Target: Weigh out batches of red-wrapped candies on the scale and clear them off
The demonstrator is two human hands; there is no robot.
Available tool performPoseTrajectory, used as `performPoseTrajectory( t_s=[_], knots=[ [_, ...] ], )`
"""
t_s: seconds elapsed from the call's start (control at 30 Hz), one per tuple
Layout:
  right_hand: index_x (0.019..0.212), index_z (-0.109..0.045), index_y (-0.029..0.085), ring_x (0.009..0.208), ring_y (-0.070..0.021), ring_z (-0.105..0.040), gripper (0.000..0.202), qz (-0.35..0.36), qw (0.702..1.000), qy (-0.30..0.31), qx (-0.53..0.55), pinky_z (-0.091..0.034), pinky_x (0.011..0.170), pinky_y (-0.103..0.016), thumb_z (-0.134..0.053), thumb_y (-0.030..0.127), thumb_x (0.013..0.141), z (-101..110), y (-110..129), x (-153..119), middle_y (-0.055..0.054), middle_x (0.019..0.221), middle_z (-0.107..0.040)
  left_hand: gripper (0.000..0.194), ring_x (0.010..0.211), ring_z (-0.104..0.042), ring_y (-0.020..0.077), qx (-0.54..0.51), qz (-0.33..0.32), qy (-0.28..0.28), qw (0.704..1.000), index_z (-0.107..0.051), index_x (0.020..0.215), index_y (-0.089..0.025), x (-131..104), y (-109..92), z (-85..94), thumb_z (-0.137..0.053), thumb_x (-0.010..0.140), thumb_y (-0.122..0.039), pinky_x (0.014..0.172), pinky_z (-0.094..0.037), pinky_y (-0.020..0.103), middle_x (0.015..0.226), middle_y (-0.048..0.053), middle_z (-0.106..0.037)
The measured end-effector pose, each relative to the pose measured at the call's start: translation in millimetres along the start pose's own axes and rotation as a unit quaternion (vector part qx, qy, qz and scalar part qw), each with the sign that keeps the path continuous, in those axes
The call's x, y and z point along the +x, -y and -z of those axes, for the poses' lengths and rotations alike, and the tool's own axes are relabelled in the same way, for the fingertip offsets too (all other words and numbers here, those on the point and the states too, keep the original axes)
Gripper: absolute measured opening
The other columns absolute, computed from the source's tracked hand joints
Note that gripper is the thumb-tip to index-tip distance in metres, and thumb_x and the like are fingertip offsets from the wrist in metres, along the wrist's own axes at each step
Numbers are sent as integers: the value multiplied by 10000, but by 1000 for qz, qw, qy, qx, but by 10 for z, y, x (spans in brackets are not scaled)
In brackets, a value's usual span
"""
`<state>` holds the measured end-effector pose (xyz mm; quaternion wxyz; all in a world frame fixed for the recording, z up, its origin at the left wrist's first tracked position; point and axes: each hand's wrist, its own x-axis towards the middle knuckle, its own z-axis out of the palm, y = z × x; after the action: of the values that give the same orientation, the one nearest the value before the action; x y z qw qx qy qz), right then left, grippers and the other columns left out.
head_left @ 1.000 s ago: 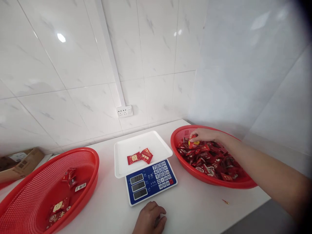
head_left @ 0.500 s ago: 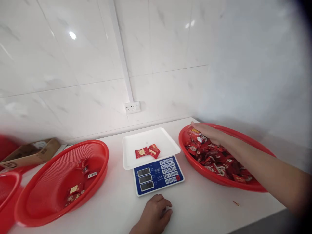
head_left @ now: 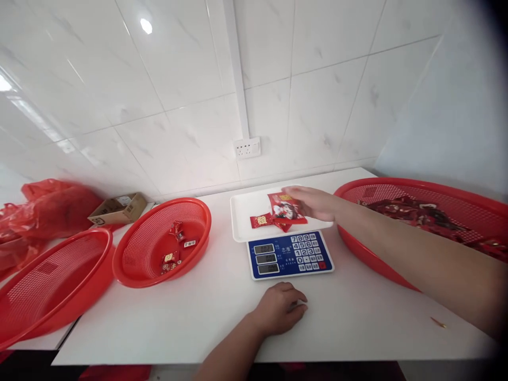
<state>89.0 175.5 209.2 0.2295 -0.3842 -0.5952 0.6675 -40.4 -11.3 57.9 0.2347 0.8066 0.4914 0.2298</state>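
My right hand [head_left: 313,202] holds a red printed packet [head_left: 286,208] over the white tray [head_left: 241,211] of the scale. Small red wrapped packets [head_left: 261,220] lie on the tray, partly hidden by the held one. The blue keypad and display panel [head_left: 289,254] faces me. Just in front of it, my left hand [head_left: 281,308] rests on the table, fingers loosely curled and apart, holding nothing. Under my right forearm, a large red basket [head_left: 357,248] contains many red packets [head_left: 410,211].
A round red basket [head_left: 138,278] with several small packets is left of the scale. Further left are another red basket [head_left: 75,301], a cardboard box [head_left: 119,209] and red plastic bags [head_left: 59,206]. A small scrap [head_left: 438,322] lies at the right front.
My right hand has moved left from the large basket to above the scale tray, with the red packet in it. The view has shifted left; my left hand stays by the scale.
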Motion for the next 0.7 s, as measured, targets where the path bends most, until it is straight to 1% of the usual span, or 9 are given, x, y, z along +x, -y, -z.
performPoseTrajectory(
  t_s=[0.1, 0.17, 0.23, 0.33, 0.4, 0.5, 0.57, 0.63, 0.7],
  knots=[
    [1346, -311, 249, 1139, -204, -538, 571, 23, 996, -47, -69, -480, 942, -337, -527, 422, 846, 7, -15, 30, -105, 1341, -480, 206, 766, -583, 162, -2, -1, 3, 1000, -647, 996, -183, -3, 15, 2, -537, 827, -223, 733, -474, 246, 809, 41, -627],
    [1357, -315, 266, 1189, -231, -491, 609, 26, 983, -74, -168, -460, 961, -361, -556, 420, 819, 109, -70, -41, -94, 1391, -421, 209, 772, -586, 162, -4, -6, 5, 1000, -645, 1003, -181, -4, 23, 3, -540, 827, -224, 734, -476, 245, 822, 43, -629],
    [1308, -408, 263, 1170, -264, -507, 525, 25, 958, -82, -273, -446, 964, -392, -531, 415, 821, 271, -158, -173, -76, 1393, -426, 210, 784, -589, 165, -3, -11, 6, 1000, -645, 1005, -175, -5, 27, 3, -549, 823, -221, 741, -478, 248, 843, 48, -631],
    [1238, -495, 240, 1153, -288, -519, 443, 34, 896, -122, -425, -416, 980, -406, -496, 384, 820, 591, -345, -436, -71, 1317, -519, 209, 812, -592, 173, 0, -18, 11, 1000, -643, 1006, -171, -7, 31, 2, -553, 822, -217, 762, -475, 258, 863, 53, -635],
    [1222, -512, 237, 1134, -280, -538, 439, 23, 869, -139, -474, -446, 947, -381, -491, 379, 807, 830, -511, -614, -84, 1283, -551, 214, 832, -591, 178, 4, -25, 16, 1000, -637, 1016, -175, -8, 36, 0, -546, 830, -223, 773, -472, 263, 879, 56, -635],
    [1184, -555, 274, 1130, -276, -547, 430, -7, 854, -139, -502, -469, 923, -360, -497, 413, 782, 1160, -809, -821, -72, 1274, -568, 221, 851, -585, 182, 13, -33, 21, 999, -627, 1033, -179, -9, 46, -8, -532, 844, -241, 775, -467, 267, 902, 60, -631],
    [1139, -590, 301, 1141, -284, -538, 410, -21, 847, -127, -516, -468, 927, -368, -513, 405, 749, 1320, -999, -902, -54, 1252, -588, 221, 854, -580, 183, 18, -35, 22, 999, -623, 1036, -178, -9, 47, -13, -531, 847, -245, 775, -463, 267, 906, 60, -627],
    [1106, -608, 322, 1147, -285, -534, 393, -21, 839, -102, -534, -458, 938, -380, -508, 350, 726, 1410, -1138, -941, -40, 1244, -595, 216, 845, -578, 180, 19, -31, 24, 999, -625, 1032, -179, -9, 40, -13, -532, 847, -244, 771, -462, 265, 900, 57, -624],
    [1071, -624, 332, 1151, -275, -530, 382, -7, 835, -72, -546, -449, 945, -380, -483, 303, 717, 1425, -1194, -950, -34, 1243, -596, 211, 832, -578, 176, 15, -26, 26, 999, -628, 1023, -174, -6, 27, -8, -536, 845, -240, 764, -463, 261, 893, 57, -622]
  ],
)
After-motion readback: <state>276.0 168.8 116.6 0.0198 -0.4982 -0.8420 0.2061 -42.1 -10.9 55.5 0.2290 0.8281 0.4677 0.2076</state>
